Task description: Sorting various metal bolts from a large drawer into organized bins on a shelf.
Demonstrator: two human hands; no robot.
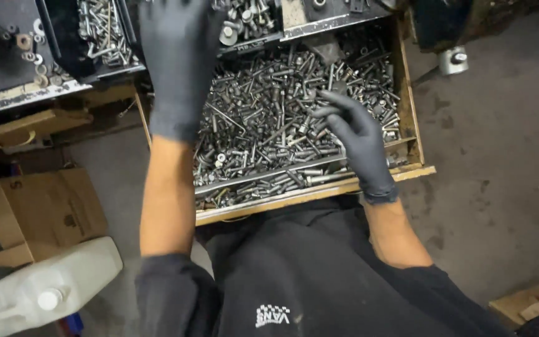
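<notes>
L to R I note: white plastic jug (48, 288) and cardboard box (45, 212) on floor, my left hand (179, 68) flat, fingers spread, holding nothing, over upper tray, my right hand (354, 140) loosely curled, picking among bolts (263, 125) heaped in wooden drawer (416, 134), pinch contents can't tell.

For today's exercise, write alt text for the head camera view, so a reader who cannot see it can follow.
Two black-gloved hands work over an open wooden drawer heaped with metal bolts: the right hand fingers the pile, the left hand reaches toward an upper tray of bolts. A white plastic jug and cardboard box sit on the floor.
</notes>
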